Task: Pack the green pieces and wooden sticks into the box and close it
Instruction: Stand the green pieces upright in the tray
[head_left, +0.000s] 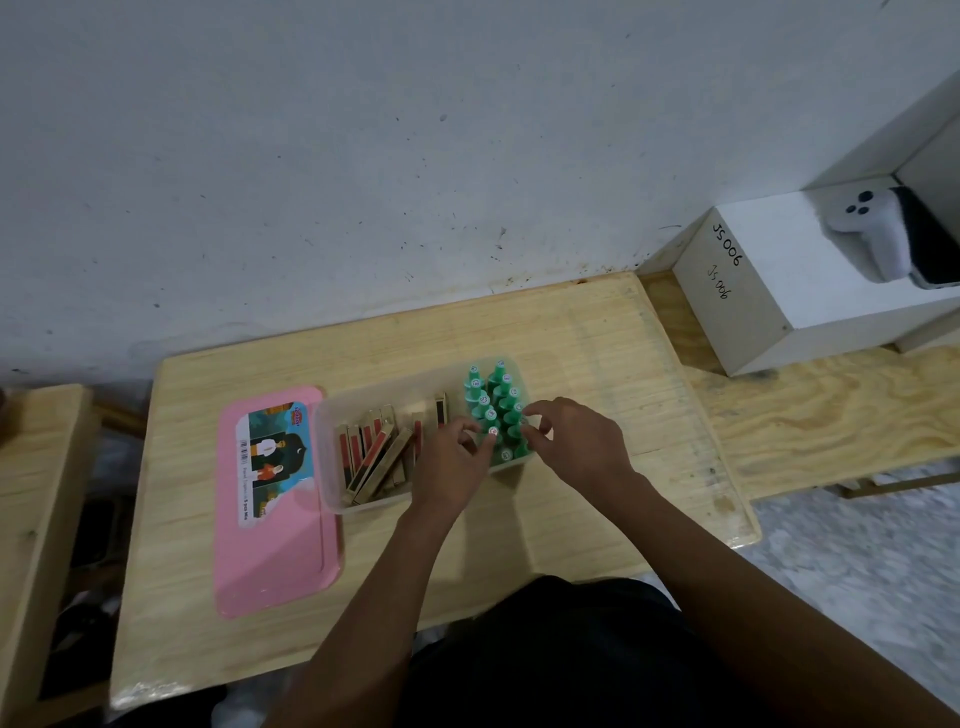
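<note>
Head view had the green cone-shaped plastic pieces (493, 400) standing upright in tight rows at the right end of the clear plastic box (324, 441), with the red-faced wooden sticks (374, 452) heaped slantwise in its left end. Left hand (449, 462) reached in over the box's near wall, thumb and forefinger pinched on one piece at the near edge of the cluster. Right hand (579, 441) came in from the box's right, fingers curled against the pieces; whether they gripped one, could not tell.

Best play, by my reading: seat that piece upright in its gap, steady the neighbours so none toppled, and keep every tip below the rim. Some sticks leaned high and likely needed flattening before closing.

Pink plastic lid (275, 499) lay flat just left of the box, seemingly touching it, handy for the close. Light wooden table (571, 332) offered bare room right of the box, behind it and in front. A white carton (779, 291) stood well off to the box's right.
</note>
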